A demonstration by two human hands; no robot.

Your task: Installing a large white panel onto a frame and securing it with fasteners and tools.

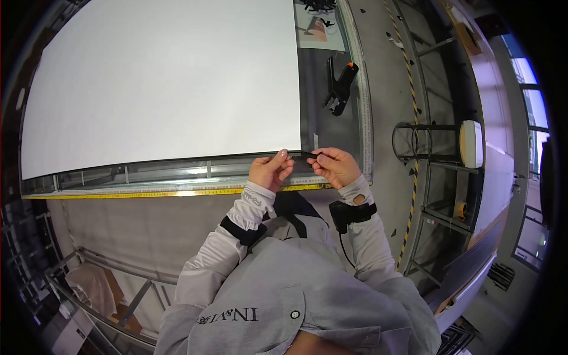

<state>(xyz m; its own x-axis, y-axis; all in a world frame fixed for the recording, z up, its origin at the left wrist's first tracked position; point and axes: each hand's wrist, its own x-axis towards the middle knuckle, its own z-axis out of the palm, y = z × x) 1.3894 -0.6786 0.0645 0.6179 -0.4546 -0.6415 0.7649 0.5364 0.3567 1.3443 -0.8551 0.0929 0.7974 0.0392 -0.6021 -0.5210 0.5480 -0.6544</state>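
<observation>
A large white panel [177, 77] with a thin black edge lies across the workbench. At its near right corner, my left hand [271, 170] is closed, with thumb and fingers pinched at the black edge. Just to the right, my right hand [336, 168] is closed on a small black strip [309, 155]. The strip reaches toward the corner; whether it joins the black edge there, I cannot tell. Beyond my right hand, a black hand tool with two handles and an orange tip [341, 89] rests on the dark bench top.
A yellow measuring tape [148, 193] runs along the bench's near edge. Black parts [319, 6] and a printed sheet [319, 29] lie at the far right. To the right stand a round-seated stool [470, 144] and metal racking [417, 213]; a metal frame cart [136, 302] is at lower left.
</observation>
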